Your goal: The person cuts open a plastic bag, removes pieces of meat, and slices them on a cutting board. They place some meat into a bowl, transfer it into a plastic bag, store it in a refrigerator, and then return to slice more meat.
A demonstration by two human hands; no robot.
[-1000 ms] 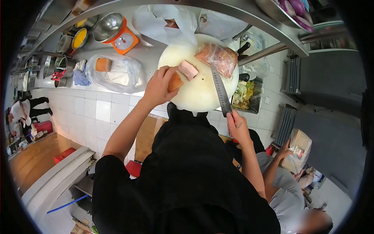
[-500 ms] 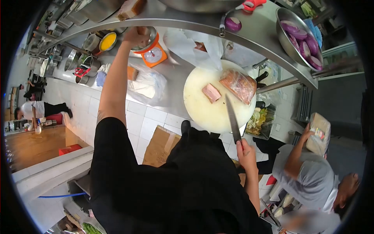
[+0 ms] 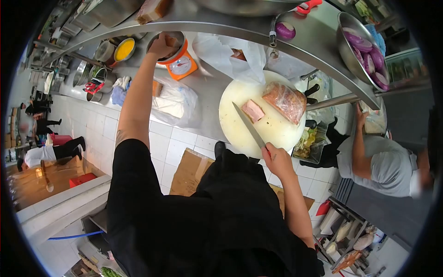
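My right hand (image 3: 276, 159) grips the handle of a knife (image 3: 249, 124). Its blade lies over the round white cutting board (image 3: 235, 141), the edge just beside a small cut block of pink meat (image 3: 253, 111). A larger piece of meat in plastic wrap (image 3: 284, 102) rests on the board's right side. Far to the left, my left hand (image 3: 161, 47) reaches into a metal bowl (image 3: 178, 36) on an orange kitchen scale (image 3: 182, 65). Its fingers are curled down beside something brown in the bowl; I cannot tell what they hold.
A steel shelf (image 3: 207, 28) crosses above the counter, carrying a bowl of purple onions (image 3: 369, 55). Plastic bags (image 3: 175, 106) and an opened white wrapper (image 3: 230, 53) lie around the board. A bin of scraps (image 3: 307, 145) stands below right. At right, a person in grey (image 3: 387, 161) handles a package.
My right hand has moved left and up, swinging the knife to the left side of the small meat block. My left hand stays at the bowl. The person at right has shifted up.
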